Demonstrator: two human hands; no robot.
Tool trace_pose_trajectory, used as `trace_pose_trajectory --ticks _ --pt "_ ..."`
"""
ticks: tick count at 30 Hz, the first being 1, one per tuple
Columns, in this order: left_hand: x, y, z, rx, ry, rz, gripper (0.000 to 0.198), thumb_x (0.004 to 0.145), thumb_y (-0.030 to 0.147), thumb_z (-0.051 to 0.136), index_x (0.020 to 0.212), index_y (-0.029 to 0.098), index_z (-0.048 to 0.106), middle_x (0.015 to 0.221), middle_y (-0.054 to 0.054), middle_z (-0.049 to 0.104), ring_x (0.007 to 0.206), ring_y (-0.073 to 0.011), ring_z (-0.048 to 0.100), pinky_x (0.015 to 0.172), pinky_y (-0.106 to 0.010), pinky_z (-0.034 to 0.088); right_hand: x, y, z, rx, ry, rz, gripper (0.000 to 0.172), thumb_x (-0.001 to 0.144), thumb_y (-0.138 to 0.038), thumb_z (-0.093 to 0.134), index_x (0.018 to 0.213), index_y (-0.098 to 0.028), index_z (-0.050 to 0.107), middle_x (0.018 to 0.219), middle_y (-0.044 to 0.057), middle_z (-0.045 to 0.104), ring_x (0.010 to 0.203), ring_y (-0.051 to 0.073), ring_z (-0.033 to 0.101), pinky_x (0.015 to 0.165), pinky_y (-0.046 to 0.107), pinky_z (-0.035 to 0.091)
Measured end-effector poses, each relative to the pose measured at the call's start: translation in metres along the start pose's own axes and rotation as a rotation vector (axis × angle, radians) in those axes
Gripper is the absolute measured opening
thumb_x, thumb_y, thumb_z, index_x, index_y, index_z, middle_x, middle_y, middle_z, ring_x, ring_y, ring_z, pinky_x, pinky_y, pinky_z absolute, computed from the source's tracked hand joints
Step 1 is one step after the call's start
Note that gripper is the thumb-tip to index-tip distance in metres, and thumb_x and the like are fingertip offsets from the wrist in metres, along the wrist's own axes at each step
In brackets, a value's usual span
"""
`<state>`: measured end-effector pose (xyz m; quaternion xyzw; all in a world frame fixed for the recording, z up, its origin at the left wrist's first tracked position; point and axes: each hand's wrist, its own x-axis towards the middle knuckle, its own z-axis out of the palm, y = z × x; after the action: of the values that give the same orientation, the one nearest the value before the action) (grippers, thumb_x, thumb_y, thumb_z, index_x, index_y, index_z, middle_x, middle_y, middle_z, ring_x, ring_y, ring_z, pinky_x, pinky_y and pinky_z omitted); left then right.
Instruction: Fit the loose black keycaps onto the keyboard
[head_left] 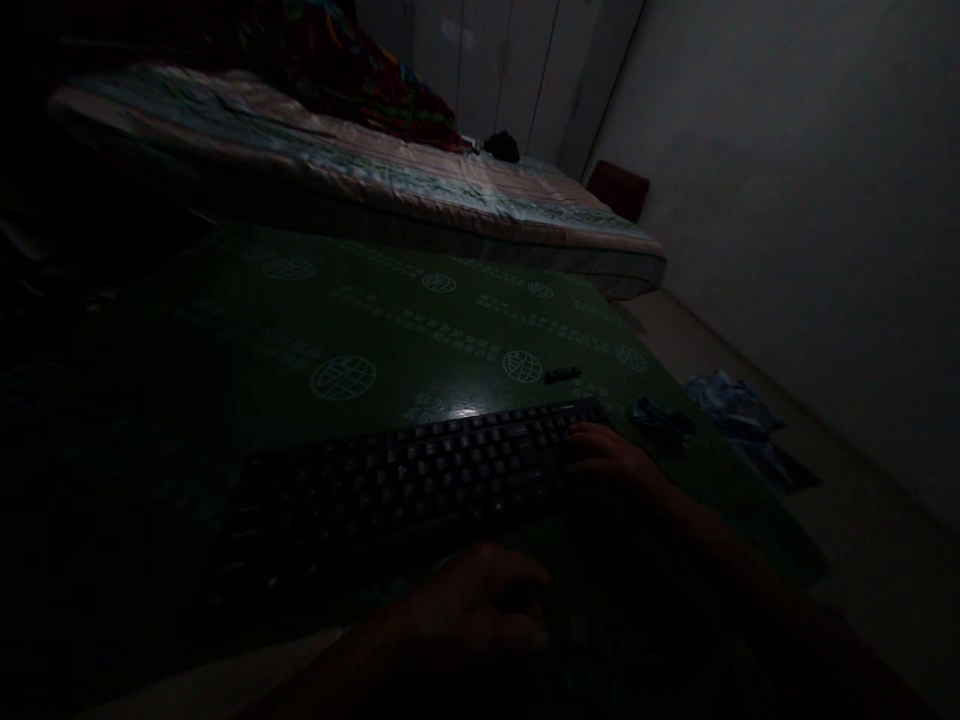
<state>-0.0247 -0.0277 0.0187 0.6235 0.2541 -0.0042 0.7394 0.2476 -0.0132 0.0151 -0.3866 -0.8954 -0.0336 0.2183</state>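
A black keyboard [420, 475] lies at a slant on the green tabletop [405, 340], its left end nearer to me and sunk in shadow. My right hand [611, 465] rests over its right end, fingers stretched out across the keys; the thumb is hidden in the dark. In front of the keyboard's near edge is my left hand [487, 600], with its fingers curled in. Whether anything sits inside those fingers is too dark to see. Just beyond the keyboard's far right corner lies a small dark narrow piece [562, 374].
A crumpled dark cloth [664, 420] lies near the table's right edge. Bluish clothing [735, 410] is on the floor at the right. Behind the table stands a bed [420, 185] with a red patterned blanket [360, 90]. A pale wall [810, 200] rises on the right. The room is very dim.
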Motion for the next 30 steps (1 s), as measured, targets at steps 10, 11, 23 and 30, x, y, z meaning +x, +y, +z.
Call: trace_pose_trajectory --ticks 10,11,23,30 --pt "-0.001 0.005 -0.001 0.01 -0.036 0.015 0.021 0.072 0.033 0.058 0.081 0.014 0.06 0.07 0.003 0.05 0.063 -0.0107 0.044 0.055 -0.021 0.032 -0.009 -0.007 0.002 -0.042 0.109 0.03 0.015 0.084 -0.028 0.059 0.094 -0.019 0.064 0.105 0.011 0.063 0.111 0.025 0.055 0.085 0.042 0.054" --pt "0.0 0.004 0.0 0.008 -0.032 0.01 0.022 0.071 0.034 0.059 0.082 0.015 0.06 0.07 0.003 0.051 0.063 -0.0107 0.044 0.055 -0.021 0.032 -0.012 -0.01 0.004 -0.044 0.133 0.056 0.015 0.084 -0.028 0.059 0.095 -0.019 0.064 0.106 0.011 0.063 0.113 0.025 0.054 0.086 0.043 0.053" --pt "-0.001 0.01 -0.001 -0.007 -0.048 -0.01 0.02 0.071 0.034 0.059 0.078 0.015 0.059 0.067 0.003 0.049 0.061 -0.0104 0.042 0.055 -0.021 0.031 -0.032 -0.047 0.03 -0.253 0.305 0.27 0.018 0.082 -0.023 0.061 0.099 -0.019 0.064 0.116 0.014 0.06 0.12 0.028 0.049 0.089 0.046 0.052" --pt "0.002 0.007 0.001 -0.022 -0.021 0.008 0.02 0.07 0.034 0.058 0.077 0.015 0.057 0.068 0.003 0.05 0.061 -0.0102 0.042 0.055 -0.021 0.031 -0.032 -0.048 0.036 -0.264 0.283 0.246 0.018 0.083 -0.021 0.06 0.101 -0.018 0.062 0.114 0.013 0.063 0.122 0.028 0.047 0.09 0.047 0.049"
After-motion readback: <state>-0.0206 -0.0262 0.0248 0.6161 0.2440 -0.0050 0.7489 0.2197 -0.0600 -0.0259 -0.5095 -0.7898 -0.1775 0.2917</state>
